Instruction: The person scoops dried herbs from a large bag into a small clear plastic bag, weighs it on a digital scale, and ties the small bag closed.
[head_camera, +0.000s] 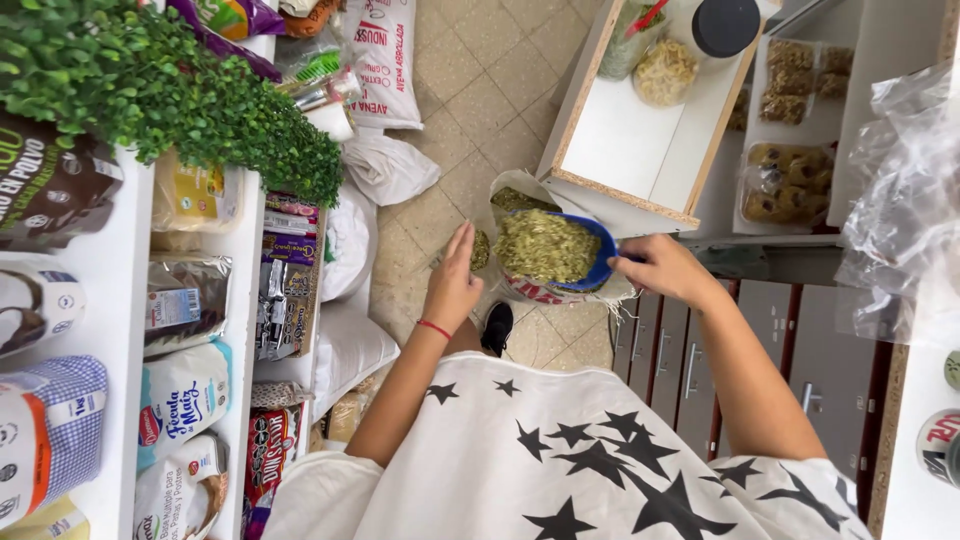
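My right hand (662, 268) grips the handle of a blue scoop (598, 262) heaped with green seeds (545, 244). The scoop hovers over an open sack (520, 190) of the same seeds that stands on the tiled floor. My left hand (455, 280) is cupped beside the scoop, with a small bag of seeds (480, 250) at its fingertips; a red cord circles its wrist.
White shelves (125, 330) at the left hold packaged foods under a green artificial plant (180, 95). White sacks (385, 165) lie on the floor. An open wooden drawer (640, 140) and trays of baked goods (790, 170) sit right, above grey drawers (780, 340).
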